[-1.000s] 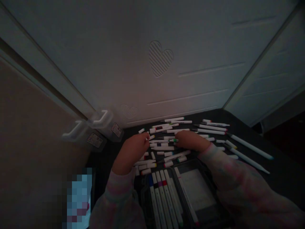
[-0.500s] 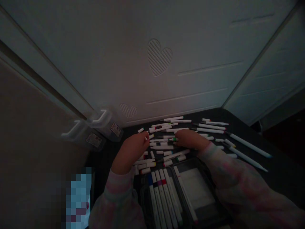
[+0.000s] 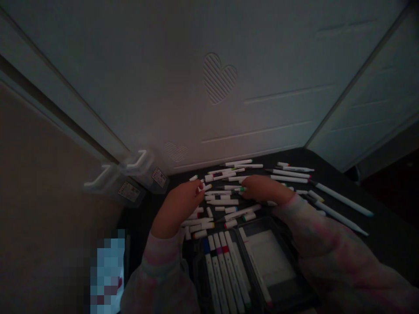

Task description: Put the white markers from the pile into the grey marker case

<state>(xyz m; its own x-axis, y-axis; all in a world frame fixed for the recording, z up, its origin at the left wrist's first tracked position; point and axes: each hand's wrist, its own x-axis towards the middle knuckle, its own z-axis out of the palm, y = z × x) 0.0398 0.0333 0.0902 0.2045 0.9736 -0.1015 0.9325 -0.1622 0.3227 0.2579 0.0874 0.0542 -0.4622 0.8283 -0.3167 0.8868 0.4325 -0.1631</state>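
Many white markers and loose caps lie scattered on a dark table; a pale marker (image 3: 223,202) rests between my hands. My left hand (image 3: 180,207) is at the left of the pile, its thumb and fingertips pinched together beside a yellow-ended cap (image 3: 207,187). Whatever is between those fingers is hidden. Over the pile's middle, my right hand (image 3: 263,189) has its fingers closed at a green-ended marker cap (image 3: 242,189). Nearer to me stands an open dark marker case (image 3: 284,244), with several capped markers (image 3: 225,270) side by side in its left half and a single marker (image 3: 257,270) in the right half.
Two clear plastic containers (image 3: 157,185) with labels stand at the back left. A white panel (image 3: 262,126) with embossed hearts rises behind the table (image 3: 343,196). Long uncapped markers (image 3: 342,198) lie to the right. A pixelated bright area (image 3: 108,270) is at lower left.
My right hand and sleeve have shifted slightly to the right and up, and the green-ended cap has moved a little with the fingers. My left hand is almost still.
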